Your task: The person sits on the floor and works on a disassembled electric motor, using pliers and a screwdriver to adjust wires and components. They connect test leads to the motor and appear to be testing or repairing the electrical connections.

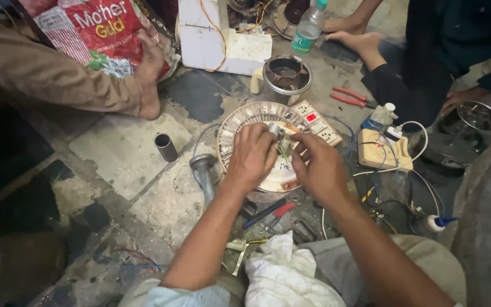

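Floor (126, 150): cracked concrete, dusty, work laid straight on it.

Round motor stator (257, 122): flat on the floor, ring of slotted laminations facing up, directly beneath both sets of fingers.

Left hand (252, 156): fingers curled down over the stator's centre, clasped around the short metal shaft (274, 131). The shaft stands upright, its long axis pointing up out of the stator, tip showing just above the fingertips.

Right hand (319, 165): fingers pinched together just right of the shaft, at some thin greenish wire ends (284, 152) between the two hands; whether they actually grip the strands I cannot tell. The left hand is nearer the shaft, touching it; the right is just beside it.

Beyond the right fingers: white switch socket board (320, 125), tan extension board (383, 150), red-handled pliers (352, 98).

Left of the left fingers: grey metal pipe piece (203, 170), small dark cylinder (166, 146).

Below the wrists: blue-shafted screwdriver (265, 213), white cloth (282, 273).
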`<state>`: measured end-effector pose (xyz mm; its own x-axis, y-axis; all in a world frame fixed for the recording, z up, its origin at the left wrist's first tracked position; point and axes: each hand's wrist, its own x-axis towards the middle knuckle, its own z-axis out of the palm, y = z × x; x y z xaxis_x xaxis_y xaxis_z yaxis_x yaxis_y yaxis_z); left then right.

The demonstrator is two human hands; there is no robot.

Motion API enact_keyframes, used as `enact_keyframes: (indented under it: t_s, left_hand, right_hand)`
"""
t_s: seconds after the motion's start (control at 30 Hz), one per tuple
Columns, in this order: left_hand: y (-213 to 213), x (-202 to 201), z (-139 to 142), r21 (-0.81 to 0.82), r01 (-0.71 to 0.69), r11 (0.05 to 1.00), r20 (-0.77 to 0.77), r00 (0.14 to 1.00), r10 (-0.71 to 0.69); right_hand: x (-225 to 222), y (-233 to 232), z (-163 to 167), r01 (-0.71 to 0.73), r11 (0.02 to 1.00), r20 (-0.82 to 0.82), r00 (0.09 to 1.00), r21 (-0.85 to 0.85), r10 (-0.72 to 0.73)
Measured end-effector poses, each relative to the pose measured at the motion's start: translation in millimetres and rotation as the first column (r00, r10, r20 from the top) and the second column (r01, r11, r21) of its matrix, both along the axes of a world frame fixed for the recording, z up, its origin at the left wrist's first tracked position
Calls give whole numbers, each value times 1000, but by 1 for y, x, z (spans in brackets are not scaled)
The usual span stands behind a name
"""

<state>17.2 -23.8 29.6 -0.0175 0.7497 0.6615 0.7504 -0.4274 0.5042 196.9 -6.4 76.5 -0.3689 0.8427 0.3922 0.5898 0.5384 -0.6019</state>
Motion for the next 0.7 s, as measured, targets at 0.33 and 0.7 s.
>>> enact_keyframes:
  t_s: [0.33,0.7]
  left_hand:
    - [3,-1,-3,11,75,997,-37,997,-74]
    - [4,4,-7,19,29,999,-67,997,-28]
  right_hand:
    - [5,25,8,-304,854,454,886,422,91]
    - [13,46,-25,15,819,-152,980,-574,-125]
